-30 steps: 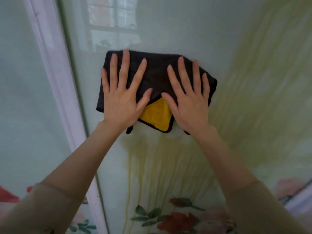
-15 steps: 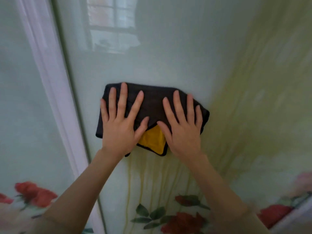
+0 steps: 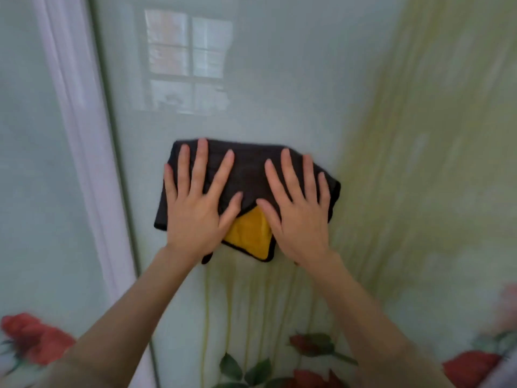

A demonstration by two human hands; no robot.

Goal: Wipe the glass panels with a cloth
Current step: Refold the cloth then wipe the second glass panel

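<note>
A dark grey cloth (image 3: 249, 170) with a yellow underside showing at its lower edge lies flat against the pale green glass panel (image 3: 293, 88). My left hand (image 3: 195, 217) presses on the cloth's left half, fingers spread and pointing up. My right hand (image 3: 299, 219) presses on its right half in the same way. Both palms hold the cloth against the glass, and the yellow corner shows between my thumbs.
A white vertical frame (image 3: 84, 141) separates this panel from another glass panel (image 3: 28, 177) on the left. A window reflection (image 3: 187, 63) shows above the cloth. Printed red roses (image 3: 310, 348) and yellow-green streaks (image 3: 405, 163) mark the glass below and to the right.
Both hands and the cloth have slid down the panel from a second ago. More of the window reflection now shows above them. The hands keep the same flat pose.
</note>
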